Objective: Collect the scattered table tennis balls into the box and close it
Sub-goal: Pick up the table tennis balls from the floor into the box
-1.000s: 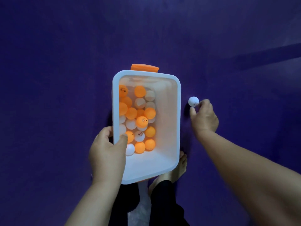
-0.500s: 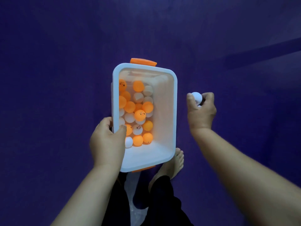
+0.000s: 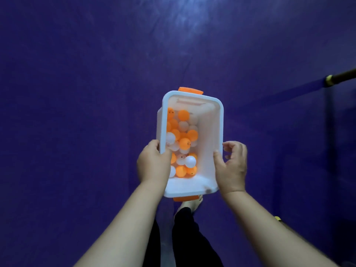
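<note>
one box point(image 3: 210, 132); left grip point(image 3: 152, 164) clasps its rim, right grip point(image 3: 231, 166) beside

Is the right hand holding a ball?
No, the right hand holds nothing beside the box; the balls lie inside.

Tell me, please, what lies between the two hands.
The box of balls, in the head view: left hand grips its rim, right hand beside it.

One box point(image 3: 210, 132), two hands point(image 3: 153, 164) point(image 3: 232, 170), twenty-odd balls point(image 3: 184, 143) (orange, white)
</note>
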The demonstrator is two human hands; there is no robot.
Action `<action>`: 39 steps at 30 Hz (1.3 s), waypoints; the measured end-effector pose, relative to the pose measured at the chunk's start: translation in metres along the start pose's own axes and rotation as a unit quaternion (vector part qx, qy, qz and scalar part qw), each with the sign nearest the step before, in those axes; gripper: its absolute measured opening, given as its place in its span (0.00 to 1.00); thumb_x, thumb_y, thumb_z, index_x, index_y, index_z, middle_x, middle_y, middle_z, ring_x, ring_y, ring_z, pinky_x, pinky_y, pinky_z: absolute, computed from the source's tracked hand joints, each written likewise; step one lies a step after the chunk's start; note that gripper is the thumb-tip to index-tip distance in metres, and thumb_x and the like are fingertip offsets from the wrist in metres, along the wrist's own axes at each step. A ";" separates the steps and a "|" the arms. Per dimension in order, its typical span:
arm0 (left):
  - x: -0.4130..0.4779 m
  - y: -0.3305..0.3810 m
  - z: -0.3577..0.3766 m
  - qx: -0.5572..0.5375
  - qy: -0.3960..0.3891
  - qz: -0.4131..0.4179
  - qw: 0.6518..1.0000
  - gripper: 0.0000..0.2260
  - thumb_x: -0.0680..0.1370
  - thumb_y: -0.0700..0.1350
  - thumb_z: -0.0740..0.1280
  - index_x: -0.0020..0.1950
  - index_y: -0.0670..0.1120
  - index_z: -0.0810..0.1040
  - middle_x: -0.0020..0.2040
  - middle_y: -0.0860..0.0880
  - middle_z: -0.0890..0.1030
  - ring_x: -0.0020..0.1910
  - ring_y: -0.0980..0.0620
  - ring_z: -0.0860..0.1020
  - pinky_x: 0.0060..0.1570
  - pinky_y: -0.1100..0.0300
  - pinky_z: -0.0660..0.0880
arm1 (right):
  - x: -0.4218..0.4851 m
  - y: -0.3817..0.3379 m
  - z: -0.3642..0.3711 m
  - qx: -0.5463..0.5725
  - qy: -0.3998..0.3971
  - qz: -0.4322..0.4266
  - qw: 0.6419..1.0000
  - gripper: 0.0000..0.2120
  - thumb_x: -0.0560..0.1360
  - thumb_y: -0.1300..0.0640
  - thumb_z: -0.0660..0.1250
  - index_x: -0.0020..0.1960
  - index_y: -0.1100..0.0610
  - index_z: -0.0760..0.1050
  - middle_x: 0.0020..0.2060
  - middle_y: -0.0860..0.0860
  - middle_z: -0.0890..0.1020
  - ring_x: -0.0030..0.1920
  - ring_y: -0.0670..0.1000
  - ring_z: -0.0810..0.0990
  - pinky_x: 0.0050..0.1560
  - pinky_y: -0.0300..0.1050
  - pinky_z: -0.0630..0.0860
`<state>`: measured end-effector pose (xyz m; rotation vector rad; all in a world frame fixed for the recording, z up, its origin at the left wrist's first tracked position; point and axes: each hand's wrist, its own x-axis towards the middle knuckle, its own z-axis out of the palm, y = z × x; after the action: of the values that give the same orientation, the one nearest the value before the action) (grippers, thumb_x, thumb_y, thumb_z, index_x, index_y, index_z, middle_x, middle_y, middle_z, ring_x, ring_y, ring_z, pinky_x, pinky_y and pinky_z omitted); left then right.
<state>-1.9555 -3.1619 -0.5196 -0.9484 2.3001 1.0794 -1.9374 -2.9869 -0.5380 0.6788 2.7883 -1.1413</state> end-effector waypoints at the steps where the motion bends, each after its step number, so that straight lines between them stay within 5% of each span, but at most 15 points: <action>1: -0.013 0.018 -0.011 -0.001 -0.005 0.007 1.000 0.02 0.73 0.46 0.64 0.41 0.48 0.75 0.37 0.51 0.78 0.37 0.49 0.76 0.29 0.60 0.67 | 0.002 -0.010 -0.022 -0.010 0.011 0.005 1.000 0.11 0.70 0.64 0.69 0.51 0.60 0.73 0.48 0.48 0.70 0.49 0.53 0.75 0.48 0.52 0.76; 8: -0.110 0.134 -0.072 -0.006 -0.045 0.050 0.998 0.05 0.73 0.45 0.63 0.39 0.45 0.75 0.35 0.48 0.77 0.35 0.48 0.75 0.30 0.58 0.67 | 0.010 -0.080 -0.174 0.037 0.002 0.117 0.992 0.15 0.74 0.57 0.66 0.60 0.52 0.70 0.47 0.47 0.75 0.43 0.48 0.75 0.45 0.47 0.75; 11: -0.142 0.172 -0.086 -0.004 -0.060 0.072 0.996 0.06 0.72 0.45 0.63 0.39 0.44 0.75 0.36 0.46 0.78 0.37 0.44 0.76 0.32 0.52 0.73 | 0.014 -0.106 -0.228 0.078 -0.029 0.160 0.984 0.13 0.74 0.52 0.66 0.58 0.49 0.70 0.39 0.48 0.77 0.41 0.50 0.78 0.42 0.50 0.77; 16: -0.170 0.220 -0.103 -0.012 -0.103 0.112 0.988 0.06 0.73 0.46 0.64 0.40 0.45 0.77 0.37 0.48 0.80 0.39 0.47 0.79 0.38 0.49 0.77 | 0.017 -0.134 -0.290 0.063 -0.045 0.162 0.984 0.08 0.75 0.50 0.67 0.52 0.49 0.71 0.39 0.47 0.78 0.39 0.47 0.79 0.35 0.43 0.77; 39: -0.009 0.519 -0.181 0.127 -0.225 0.286 0.923 0.07 0.72 0.47 0.64 0.41 0.43 0.77 0.37 0.46 0.81 0.38 0.45 0.79 0.33 0.49 0.76 | 0.212 -0.307 -0.331 0.112 0.093 0.258 0.955 0.08 0.71 0.52 0.69 0.43 0.51 0.71 0.39 0.53 0.80 0.39 0.54 0.79 0.37 0.53 0.78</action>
<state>-2.3450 -3.0606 -0.1457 0.0964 2.2761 1.0312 -2.2190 -2.8762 -0.1413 1.4951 2.3895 -1.3292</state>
